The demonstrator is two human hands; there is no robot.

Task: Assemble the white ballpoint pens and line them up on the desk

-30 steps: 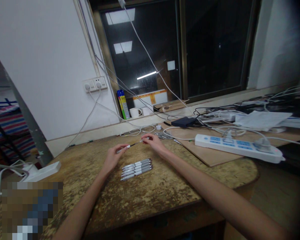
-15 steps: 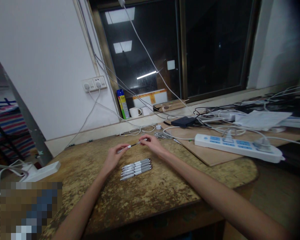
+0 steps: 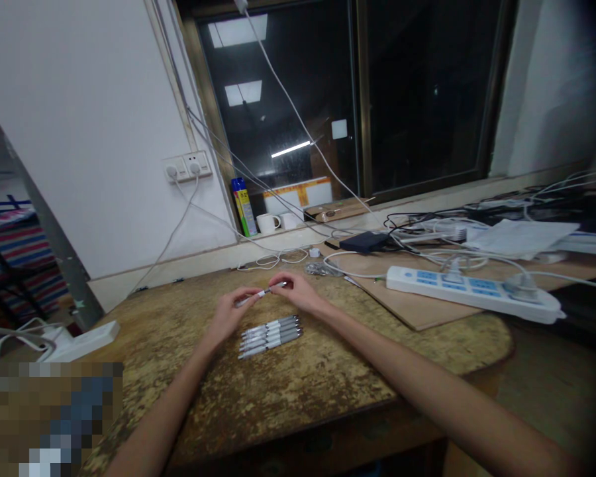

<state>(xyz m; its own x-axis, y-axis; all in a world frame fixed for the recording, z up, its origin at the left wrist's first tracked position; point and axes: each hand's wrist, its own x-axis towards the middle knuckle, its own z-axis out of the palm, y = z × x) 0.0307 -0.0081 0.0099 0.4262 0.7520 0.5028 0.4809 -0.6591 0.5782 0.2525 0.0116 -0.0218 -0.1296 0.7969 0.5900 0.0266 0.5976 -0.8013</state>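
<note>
Just above the table, a grey and white pen (image 3: 262, 293) spans both my hands. My left hand (image 3: 232, 309) is closed in a pinch around its left part. The fingers of my right hand (image 3: 298, 291) pinch the right end, close to the left fingertips. A short dark stretch shows on the pen between the hands; whether its two parts touch there is too small to tell. Below the hands, several similar pens (image 3: 271, 336) lie side by side in a row on the worn wooden table (image 3: 298, 391).
At the right, a white power strip (image 3: 471, 291) rests on a brown board (image 3: 402, 305) among tangled cables. A black box (image 3: 364, 242) stands behind it. Along the sill are a spray can (image 3: 244, 207) and a white mug (image 3: 268, 223). Another white power strip (image 3: 87, 341) sits left.
My hands have come closer together, with the right moving left. The dark thin piece that showed between the two pen parts is now mostly covered.
</note>
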